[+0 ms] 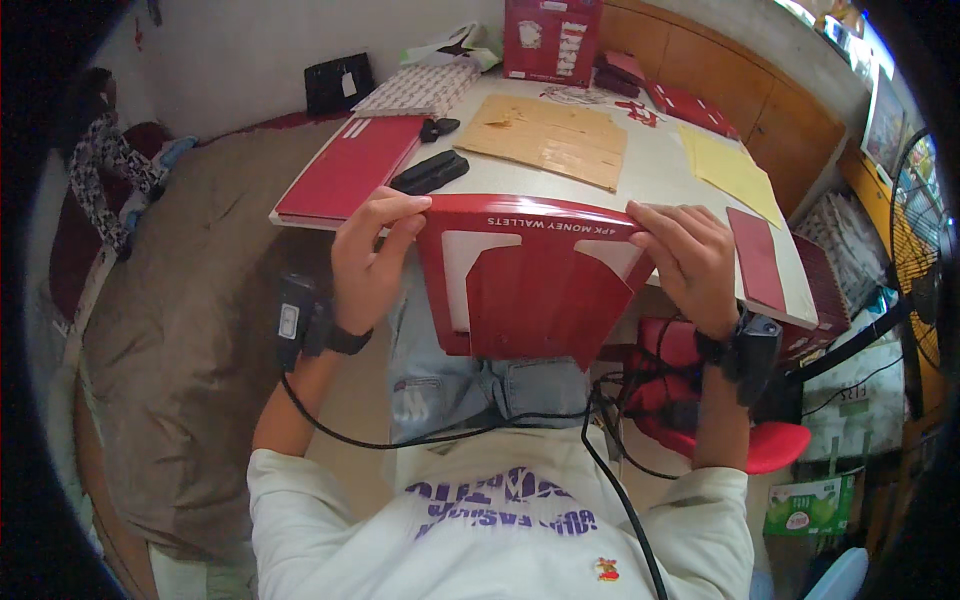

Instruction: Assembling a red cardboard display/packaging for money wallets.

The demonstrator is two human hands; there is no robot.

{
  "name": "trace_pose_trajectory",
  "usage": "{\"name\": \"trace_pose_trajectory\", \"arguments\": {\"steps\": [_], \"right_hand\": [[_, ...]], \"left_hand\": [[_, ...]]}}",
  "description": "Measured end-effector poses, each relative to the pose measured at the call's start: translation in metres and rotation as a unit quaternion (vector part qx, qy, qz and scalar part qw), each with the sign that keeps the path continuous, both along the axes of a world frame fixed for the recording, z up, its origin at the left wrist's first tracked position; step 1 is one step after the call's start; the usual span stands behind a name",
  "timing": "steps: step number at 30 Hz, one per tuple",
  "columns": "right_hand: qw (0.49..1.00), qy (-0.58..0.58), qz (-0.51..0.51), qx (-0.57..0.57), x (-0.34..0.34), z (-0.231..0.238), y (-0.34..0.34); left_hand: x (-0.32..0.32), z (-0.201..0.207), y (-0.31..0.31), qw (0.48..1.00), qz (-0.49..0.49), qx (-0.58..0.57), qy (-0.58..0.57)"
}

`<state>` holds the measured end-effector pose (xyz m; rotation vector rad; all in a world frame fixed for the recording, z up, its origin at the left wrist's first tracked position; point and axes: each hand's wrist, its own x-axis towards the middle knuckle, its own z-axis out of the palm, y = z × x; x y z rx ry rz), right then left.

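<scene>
I hold a flat red cardboard packaging blank (530, 285) with white inner panels upright in front of my lap, at the near edge of the white table (655, 165). My left hand (372, 262) grips its upper left corner, thumb over the top fold. Its upper right corner is pinched by my right hand (688, 258). Both wrists wear black devices with cables running down to my chest.
On the table lie a stack of red sheets (350, 165), a black stapler-like tool (430, 172), brown cardboard sheets (548, 138), yellow paper (730, 170), a narrow red strip (757, 258) and a red box (552, 40). A bed (190, 290) is at left, a fan (925, 260) at right.
</scene>
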<state>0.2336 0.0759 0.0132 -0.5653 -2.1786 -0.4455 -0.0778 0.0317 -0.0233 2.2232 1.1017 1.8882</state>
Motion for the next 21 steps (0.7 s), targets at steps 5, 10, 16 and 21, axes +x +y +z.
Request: {"name": "trace_pose_trajectory", "arguments": {"steps": [5, 10, 16, 21], "right_hand": [[0.999, 0.000, -0.008, 0.033, -0.005, -0.004, 0.002], [0.990, 0.105, 0.065, -0.065, -0.011, -0.009, -0.001], [0.983, 0.146, 0.067, -0.092, -0.018, -0.010, -0.004], [0.982, 0.152, 0.088, -0.062, -0.036, -0.009, -0.001]], "left_hand": [[-0.004, 0.005, -0.003, 0.999, -0.008, -0.038, -0.005], [0.001, 0.028, -0.005, 0.997, -0.011, -0.070, -0.019], [0.015, 0.048, -0.001, 0.970, 0.108, -0.029, 0.216], [0.056, 0.064, 0.003, 0.942, 0.047, 0.108, 0.315]]}}
